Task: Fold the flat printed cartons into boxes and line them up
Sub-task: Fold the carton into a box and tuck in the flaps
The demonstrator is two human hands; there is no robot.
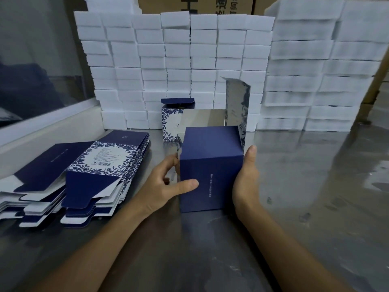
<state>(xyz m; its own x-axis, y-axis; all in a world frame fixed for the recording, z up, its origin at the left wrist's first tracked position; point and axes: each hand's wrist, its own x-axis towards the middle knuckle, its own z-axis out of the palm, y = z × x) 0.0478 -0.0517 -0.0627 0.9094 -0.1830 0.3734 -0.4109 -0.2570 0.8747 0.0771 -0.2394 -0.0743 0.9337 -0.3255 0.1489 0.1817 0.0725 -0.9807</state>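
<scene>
Holding the half-formed box [210,171] between both hands, I have it standing on the steel surface [315,186], dark blue panel toward me, its top flaps [237,102] up and unfolded, showing their silvery inside. My left hand [166,184] pinches the box's left edge, thumb across the front panel and fingers curled behind it; my right hand [246,180] lies flat against the right wall, fingers straight, pressing rather than clasping.

The risk I see is the carton skewing. With only a flat press on the right, an uneven squeeze could rack the walls out of square or let the bottom spring open. The tall side flap could also crease badly if I fold it before the short ones.

The box sits directly between my two hands, touching both. One finished box [170,123] stands just behind it, lid flap raised, so the line has barely begun. The stack of flat cartons [84,171] lies well to my left, near that forearm.
</scene>
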